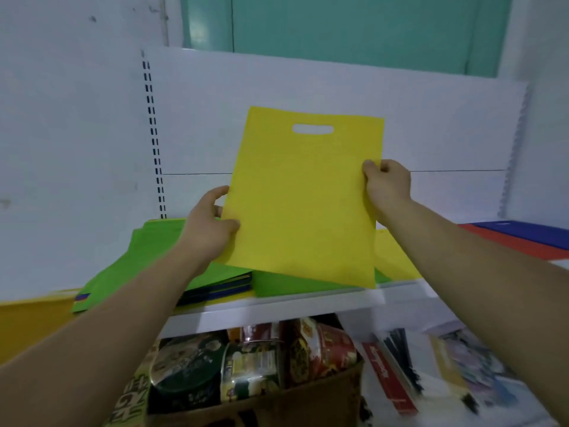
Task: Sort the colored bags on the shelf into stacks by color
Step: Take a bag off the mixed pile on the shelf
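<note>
I hold the yellow bag upright at frame centre, long axis near vertical, handle slot up; my left hand and right hand pinch its side edges.

Matt, cloth-like yellow bag; smooth white shelf.

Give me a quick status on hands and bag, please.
Both busy: left hand and right hand pinch yellow bag by its side edges. Held upright over the shelf. Below it, green bags.
</note>
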